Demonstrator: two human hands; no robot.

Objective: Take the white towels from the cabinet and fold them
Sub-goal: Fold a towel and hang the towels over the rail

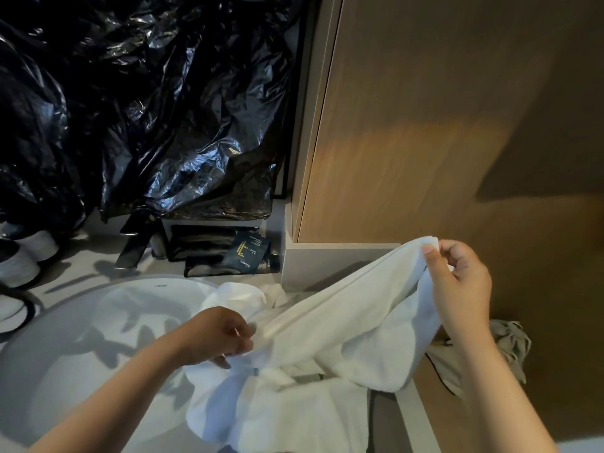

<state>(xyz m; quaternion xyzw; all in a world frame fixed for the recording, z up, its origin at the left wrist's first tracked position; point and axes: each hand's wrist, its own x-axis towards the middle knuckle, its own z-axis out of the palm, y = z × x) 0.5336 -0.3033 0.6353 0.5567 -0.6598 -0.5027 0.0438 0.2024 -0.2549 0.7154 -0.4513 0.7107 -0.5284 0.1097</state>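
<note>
While the right hand (457, 282) pinches 1 raised corner of the white towel (343, 322) near the right rear corner of the worktop (98, 256), the left hand (219, 335) grips a bunched fold lower down, beside the basin (49, 371). Cloth sags between the 2 holds: soft, light and limp, judged best taken at corners or hem and drawn taut. Its lower part spills over the basin's right rim toward the worktop's front edge. Basin holds only towel cloth. Black tray (196, 240), at the rear edge, carries dark sachets (248, 253).
</note>
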